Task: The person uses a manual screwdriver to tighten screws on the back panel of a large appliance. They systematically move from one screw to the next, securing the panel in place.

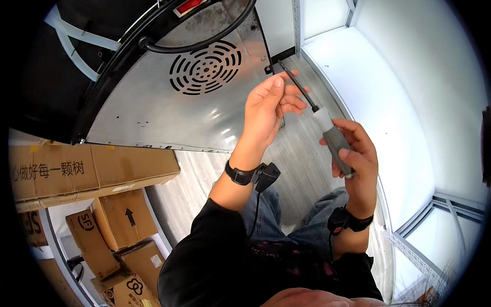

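My right hand (358, 153) is wrapped round the grey handle of a screwdriver (335, 143). Its dark shaft slants up and to the left, with the tip beside the metal panel's right edge. Close to the shaft is my left hand (271, 100), its fingers partly bent and apart, the index fingertip next to the shaft near the tip. Whether that finger touches the shaft, I cannot tell. Left of my hands stands a large metal panel (153, 110) with a round pattern of vent slots (206, 69). A small dark fitting (268, 69) sits at the panel's right edge.
A black cable (204, 47) loops across the top of the panel near a red switch (188, 6). Cardboard boxes (125, 217) are stacked at the lower left. White shelving (373, 102) with grey metal frames runs along the right, beside a pale wood-look floor (296, 163).
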Available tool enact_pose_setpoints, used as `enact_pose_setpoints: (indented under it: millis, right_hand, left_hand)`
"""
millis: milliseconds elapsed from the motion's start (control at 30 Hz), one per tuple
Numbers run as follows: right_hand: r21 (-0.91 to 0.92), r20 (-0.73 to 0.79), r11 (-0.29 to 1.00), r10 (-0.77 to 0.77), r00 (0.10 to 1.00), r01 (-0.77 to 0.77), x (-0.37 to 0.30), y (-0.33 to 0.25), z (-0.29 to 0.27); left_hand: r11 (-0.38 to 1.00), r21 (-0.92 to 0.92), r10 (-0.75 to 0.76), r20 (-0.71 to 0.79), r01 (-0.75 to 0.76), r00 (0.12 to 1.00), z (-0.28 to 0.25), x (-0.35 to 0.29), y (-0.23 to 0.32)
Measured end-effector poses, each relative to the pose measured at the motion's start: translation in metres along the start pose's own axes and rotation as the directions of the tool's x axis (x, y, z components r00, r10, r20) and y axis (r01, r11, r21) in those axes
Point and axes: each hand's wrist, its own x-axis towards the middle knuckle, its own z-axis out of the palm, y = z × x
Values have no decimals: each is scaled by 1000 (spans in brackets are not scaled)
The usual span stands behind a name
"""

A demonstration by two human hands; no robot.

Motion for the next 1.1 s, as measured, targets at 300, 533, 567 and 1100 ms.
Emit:
enact_pose_setpoints:
  millis: [300, 533, 567, 1100]
  right_hand:
    - [1, 60, 1000, -24, 998, 24, -10, 3, 20]
    - [76, 79, 997, -33, 996, 27, -6, 7, 19]
    - [84, 75, 996, -40, 996, 34, -6, 7, 19]
    - [152, 78, 987, -66, 995, 54, -9, 11, 17]
  left_hand:
    - [993, 89, 89, -77, -82, 993, -3, 3, 11]
    - [990, 73, 130, -130, -121, 983, 3, 6, 9]
    - [988, 75, 142, -133, -133, 981, 4, 5, 7]
    - [982, 95, 174, -121, -163, 977, 4, 5, 7]
